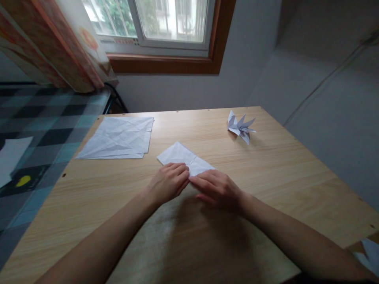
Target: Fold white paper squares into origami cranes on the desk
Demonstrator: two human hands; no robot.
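A folded sheet of white paper (pixel 194 159) lies in the middle of the wooden table, with one corner pointing away from me and creases across it. My left hand (pixel 173 179) is closed on its near edge, fingers pressed together and bent over the paper; the fingertips' underside is hidden. Touching the same edge from the right, my right hand (pixel 219 187) has its fingers stretched out along the paper, the thumb apart below them. The two hands' fingertips almost meet near the middle of that edge.
Creased white sheets (pixel 121 138) lie stacked at the table's back left. A folded paper figure (pixel 240 127) with pointed petals stands at the back right. Beyond the left edge is a checked cloth surface (pixel 56 136). A wall and window (pixel 174 23) bound the far side.
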